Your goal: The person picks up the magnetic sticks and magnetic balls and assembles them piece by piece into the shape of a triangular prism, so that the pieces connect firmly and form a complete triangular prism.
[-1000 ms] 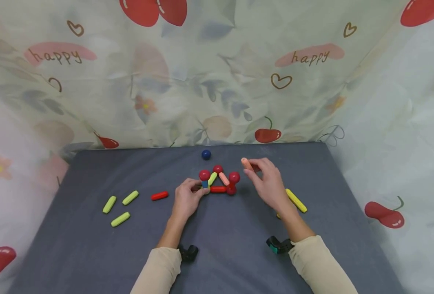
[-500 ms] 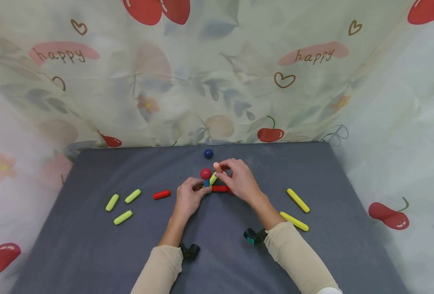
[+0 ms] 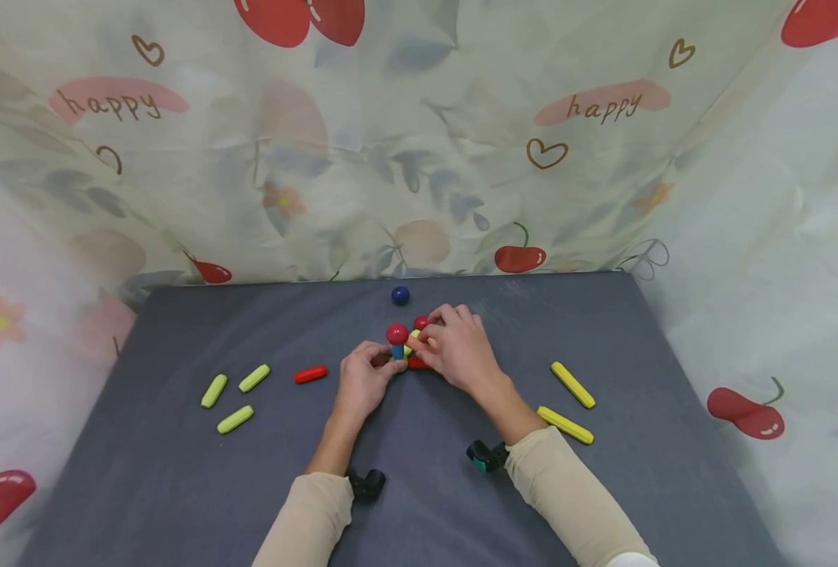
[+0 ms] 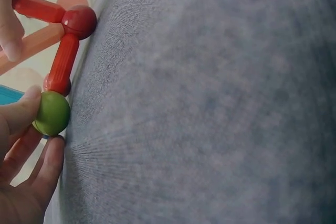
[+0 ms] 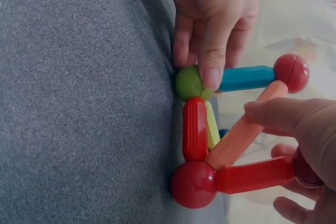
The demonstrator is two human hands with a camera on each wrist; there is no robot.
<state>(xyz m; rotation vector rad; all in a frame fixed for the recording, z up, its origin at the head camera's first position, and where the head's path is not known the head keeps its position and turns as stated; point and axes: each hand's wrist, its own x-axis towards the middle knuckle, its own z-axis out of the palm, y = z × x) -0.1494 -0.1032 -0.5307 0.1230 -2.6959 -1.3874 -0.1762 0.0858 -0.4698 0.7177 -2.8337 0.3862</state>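
Observation:
My left hand (image 3: pixel 364 381) pinches a green ball (image 4: pixel 52 114) at one corner of a small frame of magnetic sticks and balls. From that ball a blue stick (image 5: pixel 247 78) stands up to a red ball (image 5: pixel 292 73). A red stick (image 5: pixel 195 129) joins the green ball to another red ball (image 5: pixel 193 184), which bears a second, upright red stick (image 5: pixel 254 176). My right hand (image 3: pixel 464 352) holds a salmon stick (image 5: pixel 239 137) between thumb and fingers. It slants from the lower red ball to the top one, its ends right at both. The right fingers partly hide the far upright's ball.
A dark blue ball (image 3: pixel 401 295) lies behind the frame. To the left are several pale green sticks (image 3: pixel 235 420) and a loose red stick (image 3: pixel 310 374). Two yellow sticks (image 3: pixel 572 384) lie at the right. A patterned curtain (image 3: pixel 419 142) hangs behind the grey cloth.
My right hand has moved left with the salmon stick, from beside the frame to over it, and the stick has tipped down into a slant. My left hand keeps its place.

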